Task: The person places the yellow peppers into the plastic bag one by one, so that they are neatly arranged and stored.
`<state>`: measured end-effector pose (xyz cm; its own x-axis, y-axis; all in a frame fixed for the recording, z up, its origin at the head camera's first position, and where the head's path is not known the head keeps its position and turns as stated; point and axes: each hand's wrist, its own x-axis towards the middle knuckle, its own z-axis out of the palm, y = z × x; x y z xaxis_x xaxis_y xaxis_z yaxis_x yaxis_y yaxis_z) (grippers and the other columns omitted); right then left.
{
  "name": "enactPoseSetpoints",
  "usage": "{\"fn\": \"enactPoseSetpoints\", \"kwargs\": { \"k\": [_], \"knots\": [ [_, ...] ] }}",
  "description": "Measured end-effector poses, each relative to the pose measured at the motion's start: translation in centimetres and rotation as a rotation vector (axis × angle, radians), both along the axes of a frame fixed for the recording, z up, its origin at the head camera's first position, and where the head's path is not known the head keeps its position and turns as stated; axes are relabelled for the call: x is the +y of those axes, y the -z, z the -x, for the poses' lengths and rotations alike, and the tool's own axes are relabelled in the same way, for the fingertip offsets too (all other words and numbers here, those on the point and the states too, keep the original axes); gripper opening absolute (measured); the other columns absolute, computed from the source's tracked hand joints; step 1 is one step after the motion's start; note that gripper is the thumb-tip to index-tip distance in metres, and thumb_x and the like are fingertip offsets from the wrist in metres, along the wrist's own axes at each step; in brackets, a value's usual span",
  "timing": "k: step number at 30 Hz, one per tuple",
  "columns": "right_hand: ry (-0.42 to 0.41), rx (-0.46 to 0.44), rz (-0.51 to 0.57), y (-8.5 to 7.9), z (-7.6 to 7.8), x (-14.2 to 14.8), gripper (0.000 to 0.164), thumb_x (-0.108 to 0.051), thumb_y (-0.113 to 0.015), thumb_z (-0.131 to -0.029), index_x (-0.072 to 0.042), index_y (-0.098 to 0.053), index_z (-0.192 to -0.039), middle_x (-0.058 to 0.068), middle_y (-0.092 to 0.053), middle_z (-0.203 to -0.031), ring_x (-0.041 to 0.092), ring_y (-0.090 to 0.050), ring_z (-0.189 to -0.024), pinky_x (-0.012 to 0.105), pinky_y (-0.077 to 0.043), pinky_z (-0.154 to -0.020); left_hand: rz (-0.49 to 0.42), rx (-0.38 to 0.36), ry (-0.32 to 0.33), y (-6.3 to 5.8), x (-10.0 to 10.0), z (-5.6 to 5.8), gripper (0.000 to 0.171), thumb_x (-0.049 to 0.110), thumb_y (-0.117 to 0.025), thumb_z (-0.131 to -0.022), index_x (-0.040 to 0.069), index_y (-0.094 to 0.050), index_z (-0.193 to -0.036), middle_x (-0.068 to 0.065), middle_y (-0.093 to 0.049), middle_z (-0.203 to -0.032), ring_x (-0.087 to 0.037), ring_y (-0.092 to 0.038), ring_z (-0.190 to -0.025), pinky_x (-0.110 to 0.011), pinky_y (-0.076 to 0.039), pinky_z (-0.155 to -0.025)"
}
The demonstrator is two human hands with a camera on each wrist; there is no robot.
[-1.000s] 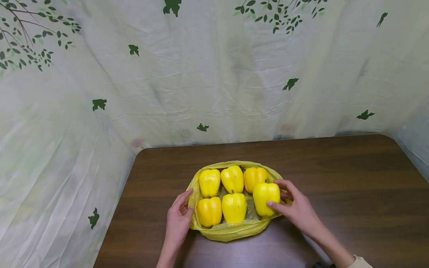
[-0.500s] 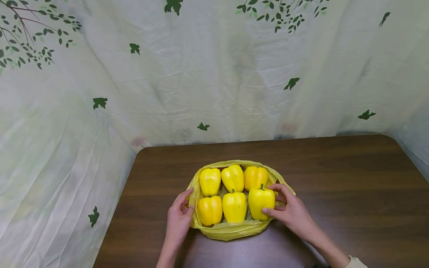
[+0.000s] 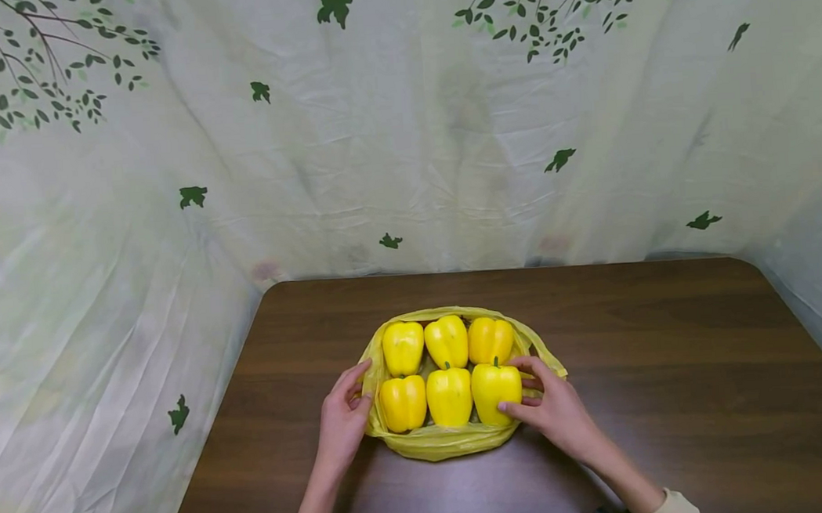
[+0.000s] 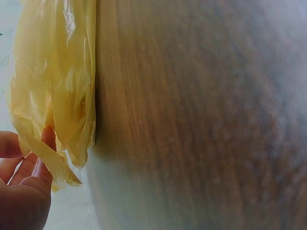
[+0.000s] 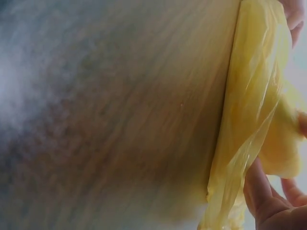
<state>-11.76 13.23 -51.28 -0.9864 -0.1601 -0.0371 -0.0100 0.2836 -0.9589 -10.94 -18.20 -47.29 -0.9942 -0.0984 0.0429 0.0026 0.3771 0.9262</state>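
Observation:
A yellow plastic bag (image 3: 445, 447), its mouth spread wide, lies on the table with several yellow bell peppers in two rows inside. My right hand (image 3: 556, 414) holds the front-right bell pepper (image 3: 491, 397) by its right side, thumb in front and fingers behind. That pepper stands upright, stem up, beside the front-middle pepper (image 3: 449, 399). On the opposite side, my left hand (image 3: 343, 414) grips the bag's left edge. The left wrist view has a fold of the bag (image 4: 55, 165) across the left thumb and fingers. In the right wrist view, the bag wall partly covers the held pepper (image 5: 283, 143).
The dark brown wooden table (image 3: 672, 366) extends around the bag on every side. A pale curtain (image 3: 418, 146) printed with green leaves hangs behind the table's back edge and along its sides.
My right hand has carried the front-right bell pepper leftward and slightly down, closer to the front-middle one. The bag's right rim now shows beyond the hand. My left hand stays in place.

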Motion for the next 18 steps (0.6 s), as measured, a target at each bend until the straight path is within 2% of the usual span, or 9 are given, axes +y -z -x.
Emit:
{"fn": "enactPoseSetpoints", "kwargs": {
  "k": [4, 12, 15, 18],
  "knots": [
    [0.01, -0.001, -0.033, 0.15, 0.1, 0.09, 0.06, -0.025, -0.087, -0.074, -0.015, -0.057, -0.124, 0.011, -0.056, -0.129, 0.031, -0.06, -0.113, 0.034, -0.055, -0.082, -0.002, -0.001, 0.001, -0.06, 0.03, -0.05, 0.047, -0.013, -0.055, -0.088, -0.003, -0.058, -0.134, -0.02, -0.055, -0.133, -0.036, -0.059, -0.113, -0.043, -0.049, -0.093],
    [0.016, 0.014, -0.117, 0.13, 0.09, 0.05, 0.061, -0.024, -0.085, -0.077, -0.011, -0.057, -0.129, 0.01, -0.057, -0.128, 0.028, -0.058, -0.114, 0.033, -0.054, -0.083, 0.012, 0.004, 0.0, -0.2, 0.09, -0.16, 0.047, -0.013, -0.054, -0.087, -0.003, -0.058, -0.133, -0.02, -0.056, -0.132, -0.036, -0.059, -0.112, -0.044, -0.049, -0.093],
    [-0.003, 0.071, -0.158, 0.04, 0.09, 0.1, 0.062, -0.02, -0.084, -0.078, -0.013, -0.055, -0.133, 0.006, -0.054, -0.131, 0.026, -0.056, -0.116, 0.034, -0.053, -0.086, 0.013, 0.004, -0.001, -0.23, 0.11, -0.16, 0.047, -0.014, -0.054, -0.088, -0.003, -0.058, -0.133, -0.02, -0.055, -0.132, -0.036, -0.059, -0.112, -0.044, -0.049, -0.093],
    [-0.039, 0.188, -0.203, -0.06, 0.12, 0.15, 0.059, -0.014, -0.082, -0.08, -0.015, -0.055, -0.132, 0.002, -0.054, -0.132, 0.023, -0.055, -0.117, 0.037, -0.052, -0.09, 0.013, 0.004, -0.001, -0.22, 0.12, -0.15, 0.047, -0.014, -0.054, -0.088, -0.003, -0.058, -0.133, -0.02, -0.055, -0.132, -0.036, -0.059, -0.112, -0.045, -0.049, -0.093]
  ]
}}
